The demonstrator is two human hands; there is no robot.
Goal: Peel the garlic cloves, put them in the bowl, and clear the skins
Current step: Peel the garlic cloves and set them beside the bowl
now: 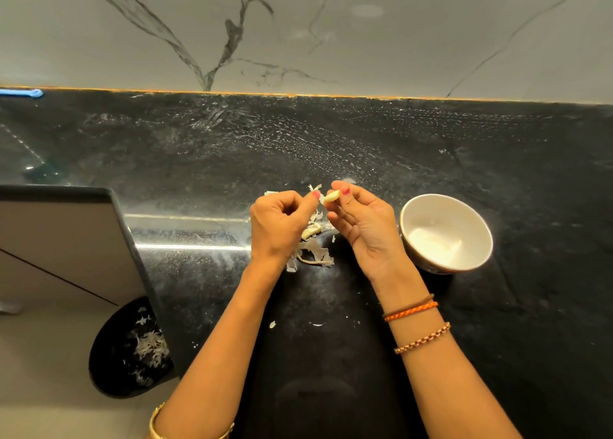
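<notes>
From my remote station I see both hands raised just above the black, speckled stone tabletop (pixel 431 140), which is glossy and dusted with pale flecks. The right hand (pixel 361 226) holds a garlic clove (pixel 331 195) pinched between thumb and fingertips — the grip is clenched on that clove. The clove is pale cream, smooth and crescent-shaped; its long axis runs roughly left to right, tilted slightly up toward the right, with its free end pointing at the left hand. The left hand (pixel 278 223) has its fingers curled, and its thumb and forefinger meet at the clove's left tip; whether that grip pinches skin or the clove itself I cannot tell.

Beneath and between the hands lies a loose heap of garlic skins (pixel 311 256) — thin, papery, off-white curls. Within the heap sits a second clove (pixel 310 231), partly hidden by the left hand, its long axis slanting up to the right.

Just beside the right hand, on its right, stands a round bowl (pixel 477 219), white and smooth inside with a darker rim. Pale pieces lie at its bottom; they are too washed out to identify.

On the floor at lower left stands a black bin (pixel 109 365) holding more papery shreds. The wall (pixel 331 34) behind is grey marble with dark veins.
</notes>
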